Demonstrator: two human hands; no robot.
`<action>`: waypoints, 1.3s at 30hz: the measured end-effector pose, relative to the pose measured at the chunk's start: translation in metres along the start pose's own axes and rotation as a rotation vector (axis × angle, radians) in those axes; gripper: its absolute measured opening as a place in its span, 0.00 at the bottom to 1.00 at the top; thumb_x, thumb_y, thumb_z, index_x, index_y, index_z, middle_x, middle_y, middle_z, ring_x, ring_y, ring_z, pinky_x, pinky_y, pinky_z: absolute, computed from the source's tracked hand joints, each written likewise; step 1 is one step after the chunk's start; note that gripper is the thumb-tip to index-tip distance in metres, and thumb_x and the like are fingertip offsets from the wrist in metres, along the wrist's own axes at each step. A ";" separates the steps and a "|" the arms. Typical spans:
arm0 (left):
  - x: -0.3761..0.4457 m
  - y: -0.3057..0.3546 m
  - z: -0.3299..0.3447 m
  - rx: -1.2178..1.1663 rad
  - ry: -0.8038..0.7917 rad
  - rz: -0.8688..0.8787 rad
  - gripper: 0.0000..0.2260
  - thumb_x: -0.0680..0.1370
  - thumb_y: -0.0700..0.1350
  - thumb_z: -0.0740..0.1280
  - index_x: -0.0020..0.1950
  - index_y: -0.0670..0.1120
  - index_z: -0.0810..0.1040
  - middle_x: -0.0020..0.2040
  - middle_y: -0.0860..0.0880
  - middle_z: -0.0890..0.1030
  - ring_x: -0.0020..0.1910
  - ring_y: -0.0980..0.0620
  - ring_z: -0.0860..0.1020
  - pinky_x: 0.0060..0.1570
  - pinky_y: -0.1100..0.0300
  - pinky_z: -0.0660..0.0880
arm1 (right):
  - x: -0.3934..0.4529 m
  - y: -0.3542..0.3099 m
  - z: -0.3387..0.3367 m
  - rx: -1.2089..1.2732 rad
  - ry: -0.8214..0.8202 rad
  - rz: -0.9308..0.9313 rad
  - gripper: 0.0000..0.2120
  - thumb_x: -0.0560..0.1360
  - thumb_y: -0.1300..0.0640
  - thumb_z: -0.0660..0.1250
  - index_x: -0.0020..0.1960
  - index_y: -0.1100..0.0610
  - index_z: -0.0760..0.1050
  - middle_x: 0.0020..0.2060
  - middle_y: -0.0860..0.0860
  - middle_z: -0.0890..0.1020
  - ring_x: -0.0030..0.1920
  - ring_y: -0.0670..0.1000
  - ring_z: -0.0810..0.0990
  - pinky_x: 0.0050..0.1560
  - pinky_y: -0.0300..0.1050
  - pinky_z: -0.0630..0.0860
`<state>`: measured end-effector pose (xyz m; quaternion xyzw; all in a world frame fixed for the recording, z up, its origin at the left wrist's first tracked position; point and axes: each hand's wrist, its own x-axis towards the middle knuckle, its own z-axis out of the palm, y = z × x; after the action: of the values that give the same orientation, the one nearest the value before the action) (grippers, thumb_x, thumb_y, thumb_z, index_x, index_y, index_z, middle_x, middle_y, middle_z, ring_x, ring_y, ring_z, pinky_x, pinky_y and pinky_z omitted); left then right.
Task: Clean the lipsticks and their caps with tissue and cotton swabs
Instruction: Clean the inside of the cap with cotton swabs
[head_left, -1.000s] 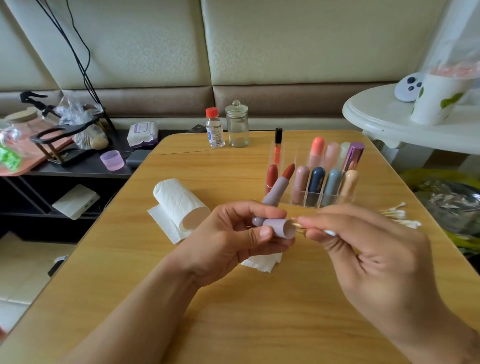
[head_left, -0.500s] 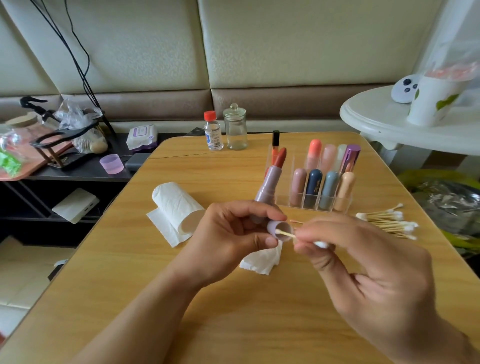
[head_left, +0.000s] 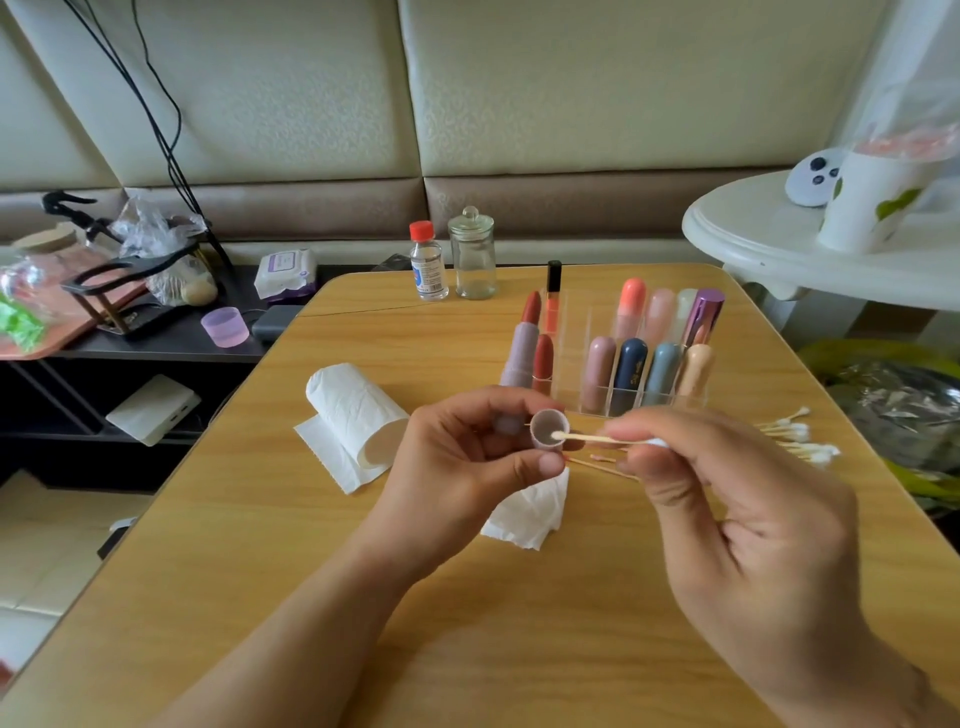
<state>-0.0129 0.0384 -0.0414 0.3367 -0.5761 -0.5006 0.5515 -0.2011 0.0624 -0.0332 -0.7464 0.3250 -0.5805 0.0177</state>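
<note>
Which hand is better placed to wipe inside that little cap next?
The right hand, probably. It pinches the cotton swab, whose tip already sits in the mouth of the cap. The left hand grips both the cap and the open lipstick, so it can only steady them.

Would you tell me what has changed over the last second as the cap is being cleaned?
The left hand turned the lilac cap so its opening faces the camera, bringing the open lipstick upright. The right hand pushed the cotton swab tip inside the cap. Both grips, the tissue roll and the organizer stayed put.
</note>
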 end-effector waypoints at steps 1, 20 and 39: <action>0.001 0.000 -0.001 -0.022 -0.003 -0.010 0.11 0.69 0.34 0.75 0.50 0.41 0.83 0.48 0.40 0.83 0.48 0.46 0.83 0.53 0.52 0.79 | 0.000 0.000 -0.001 -0.003 0.005 -0.009 0.09 0.79 0.59 0.65 0.53 0.61 0.82 0.44 0.51 0.84 0.45 0.45 0.83 0.50 0.35 0.76; -0.001 0.001 0.010 -0.109 0.042 0.107 0.12 0.68 0.29 0.72 0.44 0.45 0.80 0.47 0.44 0.82 0.52 0.39 0.83 0.51 0.53 0.79 | -0.008 -0.012 0.016 -0.175 -0.119 -0.238 0.05 0.75 0.69 0.69 0.46 0.65 0.85 0.41 0.58 0.84 0.41 0.55 0.82 0.45 0.45 0.78; -0.002 0.001 0.009 -0.048 0.022 0.139 0.07 0.69 0.34 0.74 0.43 0.43 0.82 0.46 0.47 0.83 0.51 0.41 0.84 0.52 0.55 0.79 | -0.005 -0.015 0.019 -0.306 -0.128 -0.264 0.20 0.82 0.66 0.55 0.39 0.66 0.82 0.34 0.59 0.79 0.33 0.60 0.78 0.38 0.51 0.77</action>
<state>-0.0211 0.0422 -0.0398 0.2878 -0.5800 -0.4711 0.5991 -0.1781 0.0696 -0.0379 -0.8118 0.3070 -0.4730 -0.1515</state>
